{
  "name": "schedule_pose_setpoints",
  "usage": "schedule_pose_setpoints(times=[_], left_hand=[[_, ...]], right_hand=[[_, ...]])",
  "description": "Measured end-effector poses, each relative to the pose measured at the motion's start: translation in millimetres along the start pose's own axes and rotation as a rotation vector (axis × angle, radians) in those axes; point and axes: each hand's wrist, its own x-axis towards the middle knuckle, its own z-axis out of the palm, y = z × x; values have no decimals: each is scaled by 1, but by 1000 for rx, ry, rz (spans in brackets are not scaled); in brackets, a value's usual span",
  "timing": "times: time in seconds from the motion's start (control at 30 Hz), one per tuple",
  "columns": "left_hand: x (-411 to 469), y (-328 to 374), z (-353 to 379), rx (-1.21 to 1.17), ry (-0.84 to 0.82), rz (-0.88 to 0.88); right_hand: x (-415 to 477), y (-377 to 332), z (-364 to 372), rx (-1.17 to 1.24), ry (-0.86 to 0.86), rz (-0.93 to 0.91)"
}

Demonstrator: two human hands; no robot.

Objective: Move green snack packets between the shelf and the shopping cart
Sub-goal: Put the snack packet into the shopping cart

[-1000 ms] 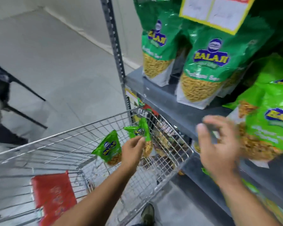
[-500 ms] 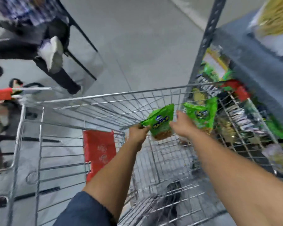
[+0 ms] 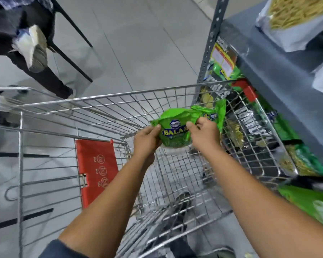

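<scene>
Seat flap [image 3: 96,170], red, well left; no obstruction. My left hand [image 3: 146,140] pinches the front packet [image 3: 175,132] by its left edge, above the cart [image 3: 104,95] basket. Light, crinkly, likely slippery; edges grip best. Right hand [image 3: 203,135] clamps both it and the second packet [image 3: 213,114]. Shelf [image 3: 268,71] close right.

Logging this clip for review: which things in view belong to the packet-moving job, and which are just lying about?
Part of the job:
- green Balaji snack packet, pinched by left hand and right hand
- second green packet behind the right hand
- silver wire shopping cart
- grey metal shelf

Just lying about:
- red plastic cart seat flap
- black chair legs
- white-soled shoe
</scene>
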Motion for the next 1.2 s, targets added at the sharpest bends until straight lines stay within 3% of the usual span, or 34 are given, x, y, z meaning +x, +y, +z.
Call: schedule_pose_setpoints(times=[0.27, 0.4, 0.63, 0.73, 0.97, 1.2], left_hand=[[-145, 63, 72, 85, -407, 433], [-228, 79, 128, 89, -651, 564], [-361, 50, 234, 103, -1117, 577], [-398, 22, 281, 153, -1244, 545], [-416, -51, 354, 271, -1216, 377], [-412, -91, 379, 364, -1151, 409]], right_hand=[[-120, -42, -162, 432, 355, -194], [-194, -45, -252, 474, 609, -315], [-306, -6, -382, 531, 1056, -389], [-332, 25, -420, 530, 1210, -376], [-321, 116, -463, 408, 1325, -223], [-305, 174, -468, 381, 1302, -212]])
